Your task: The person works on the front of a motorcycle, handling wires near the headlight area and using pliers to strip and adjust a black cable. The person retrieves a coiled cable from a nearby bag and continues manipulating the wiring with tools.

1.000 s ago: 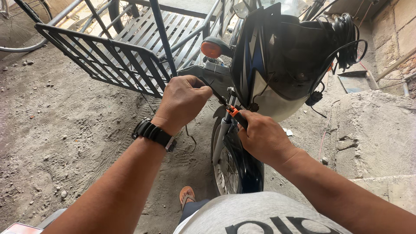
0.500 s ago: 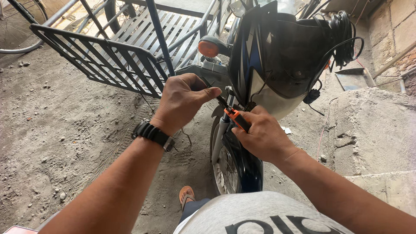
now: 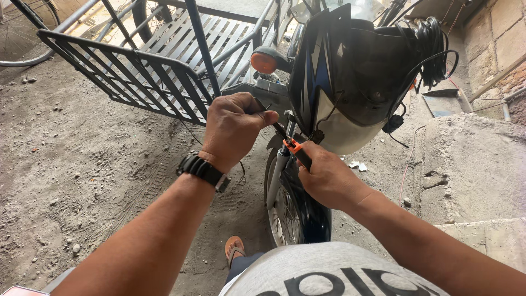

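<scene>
- Screwdriver (image 3: 290, 145), orange-and-black handle, dark shaft; sits at frame centre, just below the motorcycle's headlight cowl (image 3: 350, 82); shaft angled up and to the left, toward the bracket area beside the fork tube (image 3: 276, 175); tip hidden behind the left hand.
- Right hand (image 3: 329, 178), centre-right of frame; fingers curled and clamped round the screwdriver handle; forearm enters from the lower right.
- Left hand (image 3: 233, 129), centre of frame, just left of the tool; fingers closed together in a pinch at the upper end of the shaft; what lies under the fingertips cannot be told; black wristwatch (image 3: 204, 171) on the wrist.
- Motorcycle front: black-and-blue cowl with white panel, upper centre-right; orange turn signal (image 3: 264, 62) at its left; coiled black cable (image 3: 435, 49) hung at its right; front wheel (image 3: 287, 214) below, standing on the ground.
- Dark metal slatted rack (image 3: 137, 71), upper left of frame, attached beside the motorcycle; part of a bicycle wheel (image 3: 22, 38) in the far upper-left corner.
- Surface: dry, dusty grey earth (image 3: 66, 181), scattered small stones, faint tyre tracks at centre-left; rougher raised concrete slab (image 3: 471, 170) at right.
- Surroundings: block wall (image 3: 498, 33) in the upper right; daylight, outdoor or open shed, cannot tell which.
- Bottom edge: grey shirt (image 3: 329, 274); sandalled foot (image 3: 235, 249) just beside the wheel.
</scene>
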